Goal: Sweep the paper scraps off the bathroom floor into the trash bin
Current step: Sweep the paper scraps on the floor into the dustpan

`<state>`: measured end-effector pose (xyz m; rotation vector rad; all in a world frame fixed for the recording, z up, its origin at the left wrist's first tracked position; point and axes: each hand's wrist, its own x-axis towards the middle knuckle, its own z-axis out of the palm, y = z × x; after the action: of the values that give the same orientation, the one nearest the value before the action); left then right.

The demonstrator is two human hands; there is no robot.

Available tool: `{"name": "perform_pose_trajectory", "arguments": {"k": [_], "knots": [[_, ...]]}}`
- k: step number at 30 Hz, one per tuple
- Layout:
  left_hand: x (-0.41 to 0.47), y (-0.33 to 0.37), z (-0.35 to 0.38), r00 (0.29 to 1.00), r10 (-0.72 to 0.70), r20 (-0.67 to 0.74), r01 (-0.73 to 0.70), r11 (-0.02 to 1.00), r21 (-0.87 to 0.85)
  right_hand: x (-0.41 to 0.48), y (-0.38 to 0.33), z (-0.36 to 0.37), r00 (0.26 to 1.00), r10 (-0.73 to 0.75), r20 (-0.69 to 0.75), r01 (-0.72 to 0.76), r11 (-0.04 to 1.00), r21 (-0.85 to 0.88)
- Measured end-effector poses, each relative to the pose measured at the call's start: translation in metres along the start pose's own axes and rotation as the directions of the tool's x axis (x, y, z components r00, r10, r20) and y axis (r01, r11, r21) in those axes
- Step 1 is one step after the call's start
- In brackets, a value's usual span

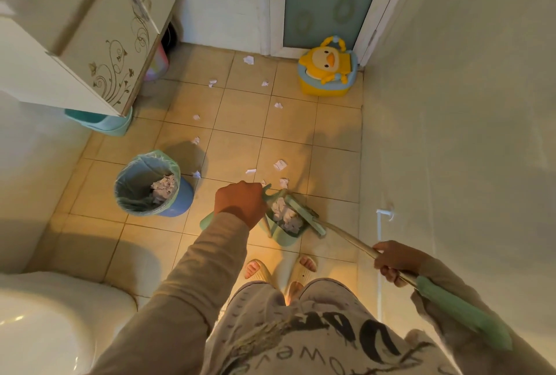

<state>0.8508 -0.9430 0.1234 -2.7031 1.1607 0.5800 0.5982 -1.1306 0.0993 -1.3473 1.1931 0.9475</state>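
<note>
My left hand (239, 201) grips the handle of a pale green dustpan (284, 236) that rests on the tiled floor and holds crumpled paper scraps (284, 215). My right hand (394, 261) holds the wooden broom handle (349, 237); the green broom head (304, 212) lies across the pan's mouth. A blue trash bin (177, 203) with a green liner stands to the left, with crumpled paper inside. Several white scraps (279, 164) lie scattered on the floor beyond the pan, toward the door.
A yellow duck potty (328, 69) sits by the frosted door. A white cabinet (99, 43) hangs at the left over a teal basin (102, 124). The toilet (51, 320) is at the lower left. A wall runs along the right. My slippered feet (279, 272) stand behind the pan.
</note>
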Motion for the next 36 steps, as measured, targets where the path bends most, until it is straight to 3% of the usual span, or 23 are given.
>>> {"name": "perform_pose_trajectory", "arguments": {"k": [5, 12, 21, 24, 27, 30, 33, 36], "knots": [[-0.02, -0.043, 0.008, 0.998, -0.061, 0.005, 0.061, 0.998, -0.016, -0.011, 0.006, -0.041, 0.999, 0.003, 0.038, -0.005, 0.999, 0.041], [-0.05, -0.067, 0.021, 0.972, -0.234, -0.018, 0.232, 0.97, -0.071, 0.013, -0.046, -0.077, 0.997, -0.02, -0.073, 0.018, 1.0, -0.025], [-0.056, -0.075, 0.017, 0.934, -0.356, 0.041, 0.357, 0.932, -0.057, 0.058, -0.132, -0.03, 0.97, -0.18, -0.166, 0.12, 0.939, -0.322], [-0.05, -0.075, 0.013, 0.938, -0.344, 0.036, 0.346, 0.936, -0.062, 0.059, -0.139, 0.001, 0.978, -0.192, -0.084, 0.146, 0.911, -0.386], [-0.042, -0.078, 0.008, 0.945, -0.326, 0.027, 0.327, 0.943, -0.056, 0.05, -0.137, 0.025, 0.993, -0.116, -0.002, 0.095, 0.82, -0.565], [-0.037, -0.084, 0.006, 0.95, -0.311, 0.023, 0.312, 0.949, -0.052, 0.036, -0.125, 0.025, 0.994, -0.064, 0.086, 0.1, 0.844, -0.527], [-0.035, -0.09, 0.006, 0.953, -0.303, 0.014, 0.303, 0.951, -0.054, 0.018, -0.112, 0.009, 0.993, -0.037, 0.113, 0.075, 0.934, -0.349], [-0.034, -0.095, 0.007, 0.953, -0.304, 0.001, 0.303, 0.952, -0.049, 0.003, -0.106, -0.006, 0.992, -0.03, 0.119, 0.062, 0.96, -0.274]]}}
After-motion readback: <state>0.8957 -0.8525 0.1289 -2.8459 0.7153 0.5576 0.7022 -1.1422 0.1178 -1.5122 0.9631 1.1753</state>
